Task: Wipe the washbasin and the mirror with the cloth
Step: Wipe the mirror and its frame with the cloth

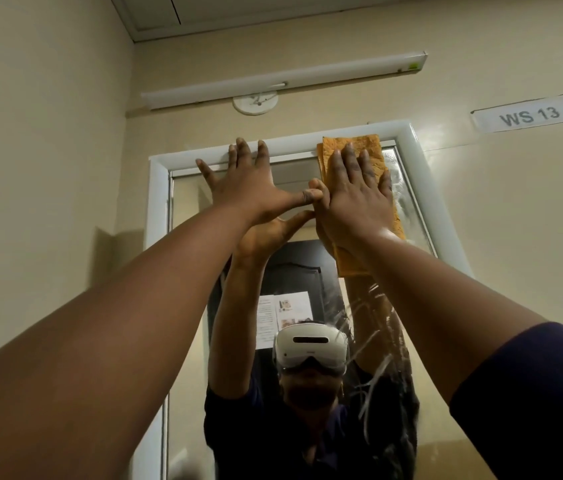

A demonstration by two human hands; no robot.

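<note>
Both arms up high, reaching to the top of the mirror [186, 209]. Right hand [356, 199] flat on the orange cloth [373, 150], fingers [349, 157] straight and spread, pressing it against the glass at the upper right corner. Cloth folded into a long strip, top edge overlapping the white frame [425, 174], lower end hanging below the wrist. Left hand [252, 181] just beside it, palm to the glass, fingers [242, 150] splayed wide and holding nothing, tips up on the frame's top rail. Left thumb out sideways, touching the right thumb. Wet streaks and smears [377, 368] on the right side of the glass, below the cloth and beside it near the frame. Reflected in the mirror: two raised arms, a white headset [309, 344], a dark top, a dark door with paper sheets [283, 315] stuck on it. Dark sleeve [532, 393] on the right arm, low at the right. Above the mirror, a long white tube-light fitting [283, 79], tilted, with a round white wall fitting [255, 102] just under it. Label reading "WS 13" [529, 114] on the beige wall, upper right. Washbasin out of view.
</note>
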